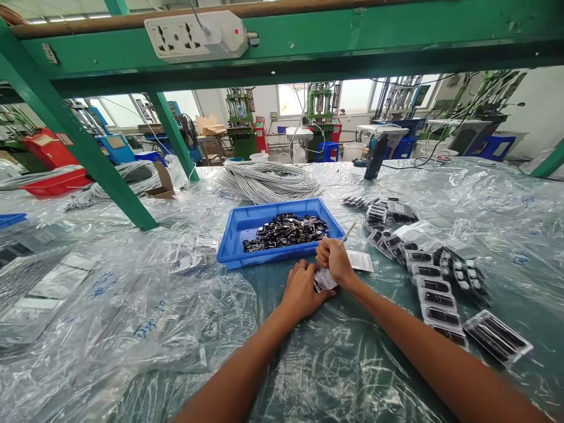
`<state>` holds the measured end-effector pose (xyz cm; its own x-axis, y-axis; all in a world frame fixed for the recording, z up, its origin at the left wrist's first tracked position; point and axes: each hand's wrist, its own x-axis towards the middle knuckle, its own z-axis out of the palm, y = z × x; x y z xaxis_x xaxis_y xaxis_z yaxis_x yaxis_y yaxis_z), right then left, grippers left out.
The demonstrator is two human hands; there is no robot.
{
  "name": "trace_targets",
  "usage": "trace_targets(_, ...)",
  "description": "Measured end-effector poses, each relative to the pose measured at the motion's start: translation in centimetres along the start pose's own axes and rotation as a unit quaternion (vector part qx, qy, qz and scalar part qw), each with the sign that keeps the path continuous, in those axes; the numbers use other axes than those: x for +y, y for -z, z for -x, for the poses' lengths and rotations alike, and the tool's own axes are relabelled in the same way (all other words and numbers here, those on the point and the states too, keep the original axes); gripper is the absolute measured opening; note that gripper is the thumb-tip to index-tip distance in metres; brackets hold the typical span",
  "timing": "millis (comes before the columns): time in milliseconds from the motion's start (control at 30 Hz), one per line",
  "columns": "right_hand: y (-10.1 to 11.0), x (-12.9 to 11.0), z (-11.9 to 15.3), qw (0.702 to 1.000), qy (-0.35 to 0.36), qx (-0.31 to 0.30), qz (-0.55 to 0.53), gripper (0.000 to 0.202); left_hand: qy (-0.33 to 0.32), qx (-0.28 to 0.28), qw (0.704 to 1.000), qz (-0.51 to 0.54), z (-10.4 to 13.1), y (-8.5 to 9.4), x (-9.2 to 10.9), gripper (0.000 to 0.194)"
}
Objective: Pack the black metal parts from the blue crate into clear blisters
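Observation:
A blue tray holds a heap of small black, shiny parts. Just in front of it, my left hand presses a small packet with a white label against the green table, its fingers around the packet's left and near sides. Closed in a fist above the packet, my right hand grips a thin pale stick that slants up to the right. Its lower end is hidden by the hand. Beside my right wrist lies a white printed card.
Rows of packaged black parts spread to the right, near a striped pack. Behind the tray lies a grey cable coil. A dark upright tool stands beyond. Plastic sheeting covers the left; a green beam crosses overhead.

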<state>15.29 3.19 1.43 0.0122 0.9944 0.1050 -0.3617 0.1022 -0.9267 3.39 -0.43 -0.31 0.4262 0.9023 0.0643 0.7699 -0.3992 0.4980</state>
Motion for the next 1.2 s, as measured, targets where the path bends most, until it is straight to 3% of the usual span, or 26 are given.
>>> trace_targets(267,-0.7,-0.1,0.8,0.999,-0.028,0.014,0.033,0.045,-0.005,0.026,0.999,-0.025,0.0,-0.3,0.2,0.047)
trace_targets(500,0.6,-3.0,1.3,0.962,-0.253,-0.092,0.049,0.041,-0.002,0.016,0.997,-0.078,0.5,-0.3,1.1,0.051)
trace_targets(600,0.7,-3.3,1.5,0.951,-0.281,-0.119,0.055,0.041,0.005,0.02,0.996,-0.083,0.6,-0.3,1.3,0.047)
trace_targets(733,1.1,-3.1,1.3,0.966,-0.226,-0.121,0.03,0.043,0.011,0.01,0.995,-0.099,0.6,0.4,1.4,0.047)
trace_targets(900,2.8,-2.8,0.0,0.997,-0.04,-0.007,-0.06,0.049,0.028,0.005,0.991,-0.13,0.4,1.3,1.1,0.053)
trace_targets(1000,3.2,-1.9,-0.6,0.998,-0.008,0.018,-0.058,0.051,-0.011,0.015,0.996,-0.088,-0.1,0.9,0.7,0.06)
trace_targets(1200,1.6,0.0,-0.8,0.998,0.034,0.032,-0.034,0.053,-0.043,0.001,0.999,-0.016,-1.0,0.0,0.1,0.044)
